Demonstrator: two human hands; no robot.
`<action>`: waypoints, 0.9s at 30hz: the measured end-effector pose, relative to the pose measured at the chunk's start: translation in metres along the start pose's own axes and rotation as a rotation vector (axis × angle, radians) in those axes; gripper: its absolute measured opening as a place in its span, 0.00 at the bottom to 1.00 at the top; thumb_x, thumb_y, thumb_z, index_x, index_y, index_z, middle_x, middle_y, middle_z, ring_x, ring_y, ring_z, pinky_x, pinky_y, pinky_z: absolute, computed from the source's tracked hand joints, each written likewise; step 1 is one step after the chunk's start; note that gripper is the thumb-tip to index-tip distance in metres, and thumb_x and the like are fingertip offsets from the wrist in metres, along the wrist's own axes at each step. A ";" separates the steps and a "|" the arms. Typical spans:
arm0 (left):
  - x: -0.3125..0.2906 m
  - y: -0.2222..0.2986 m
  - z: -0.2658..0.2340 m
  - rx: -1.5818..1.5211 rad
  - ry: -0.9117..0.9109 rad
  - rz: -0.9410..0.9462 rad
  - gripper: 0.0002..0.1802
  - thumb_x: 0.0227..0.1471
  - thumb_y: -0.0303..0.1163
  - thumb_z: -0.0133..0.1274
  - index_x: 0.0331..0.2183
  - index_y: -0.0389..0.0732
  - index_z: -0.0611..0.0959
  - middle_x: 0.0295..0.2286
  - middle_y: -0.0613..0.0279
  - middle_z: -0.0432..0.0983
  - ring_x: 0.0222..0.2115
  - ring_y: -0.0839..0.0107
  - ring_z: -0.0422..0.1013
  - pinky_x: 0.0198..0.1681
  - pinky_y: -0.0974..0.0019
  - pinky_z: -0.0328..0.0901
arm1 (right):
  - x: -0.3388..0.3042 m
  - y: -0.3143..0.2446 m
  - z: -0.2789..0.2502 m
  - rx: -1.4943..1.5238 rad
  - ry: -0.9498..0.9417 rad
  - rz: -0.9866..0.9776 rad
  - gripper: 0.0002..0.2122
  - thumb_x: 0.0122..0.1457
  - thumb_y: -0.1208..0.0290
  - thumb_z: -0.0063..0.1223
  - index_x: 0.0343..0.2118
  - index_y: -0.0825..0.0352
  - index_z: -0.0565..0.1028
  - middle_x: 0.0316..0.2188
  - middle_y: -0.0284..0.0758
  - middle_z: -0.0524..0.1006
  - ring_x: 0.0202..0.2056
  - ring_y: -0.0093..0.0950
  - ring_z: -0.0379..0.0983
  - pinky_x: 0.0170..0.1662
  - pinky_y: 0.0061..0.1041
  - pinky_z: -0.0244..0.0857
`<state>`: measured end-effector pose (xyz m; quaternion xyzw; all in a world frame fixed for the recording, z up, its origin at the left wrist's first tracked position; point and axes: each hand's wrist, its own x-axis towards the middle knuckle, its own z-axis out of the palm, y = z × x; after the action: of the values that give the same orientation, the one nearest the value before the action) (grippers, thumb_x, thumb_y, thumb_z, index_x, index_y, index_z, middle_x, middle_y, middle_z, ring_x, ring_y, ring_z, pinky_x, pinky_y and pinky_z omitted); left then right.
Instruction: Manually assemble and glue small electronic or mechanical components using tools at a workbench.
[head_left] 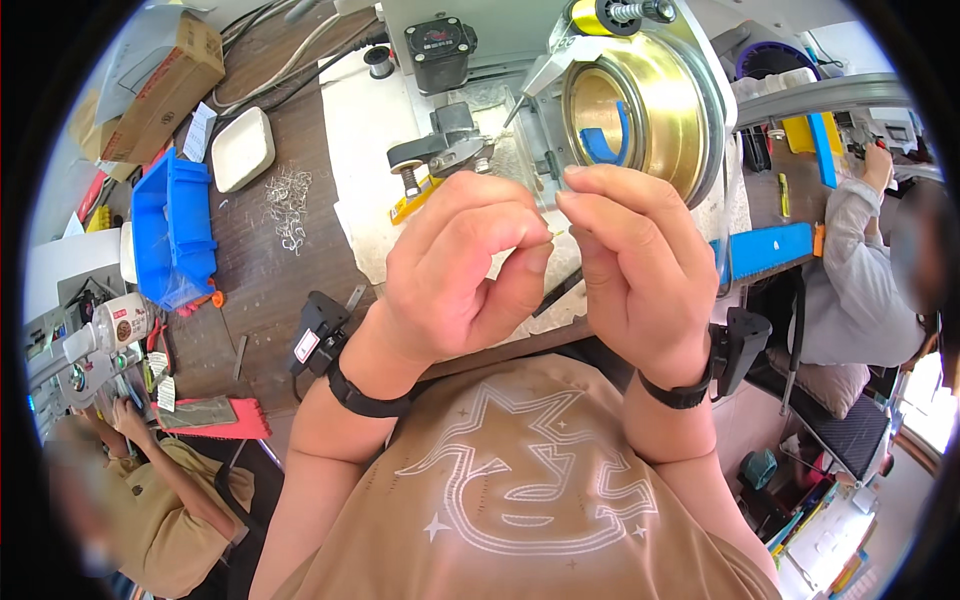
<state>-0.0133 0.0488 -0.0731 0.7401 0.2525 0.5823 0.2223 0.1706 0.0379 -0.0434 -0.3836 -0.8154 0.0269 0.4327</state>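
Two hands up at frame centre, head view only. My left hand and right hand meet fingertip to fingertip, thumb and forefinger of each closed into a pinch on a tiny thin wire piece, yellowish, barely visible between the tips; other fingers curled in. The piece sits just left of centre-top, in front of the brass-coloured drum of the machine at upper centre. Judging by size: feather-light, probably bendy, easy to drop or kink, so hold by the very ends with tip pressure only. A pile of similar thin wire bits lies on the brown bench at upper left, beside a blue bin and a white tray. Other people work at lower left and right edge.
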 end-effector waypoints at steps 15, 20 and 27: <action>-0.010 0.006 0.009 -0.030 0.095 -0.103 0.11 0.49 0.18 0.62 0.36 0.36 0.79 0.37 0.53 0.78 0.33 0.66 0.74 0.33 0.68 0.71 | 0.001 0.000 -0.004 -0.014 0.004 0.022 0.10 0.50 0.81 0.64 0.37 0.67 0.79 0.36 0.37 0.80 0.30 0.32 0.79 0.24 0.25 0.71; -0.006 0.005 0.009 -0.033 0.056 -0.092 0.12 0.47 0.16 0.62 0.35 0.37 0.79 0.36 0.54 0.79 0.32 0.66 0.75 0.33 0.68 0.71 | 0.000 0.003 0.000 0.005 0.050 0.030 0.12 0.48 0.84 0.64 0.37 0.67 0.79 0.35 0.37 0.79 0.30 0.32 0.79 0.25 0.25 0.70; -0.002 0.003 0.006 0.017 0.025 -0.013 0.14 0.45 0.14 0.61 0.36 0.37 0.79 0.36 0.54 0.79 0.31 0.65 0.74 0.32 0.66 0.70 | 0.004 -0.003 0.001 -0.031 0.064 0.050 0.13 0.46 0.85 0.64 0.37 0.68 0.79 0.33 0.36 0.79 0.29 0.31 0.78 0.24 0.25 0.70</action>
<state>-0.0071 0.0454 -0.0745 0.7329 0.2652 0.5879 0.2166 0.1664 0.0385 -0.0399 -0.4110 -0.7916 0.0128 0.4520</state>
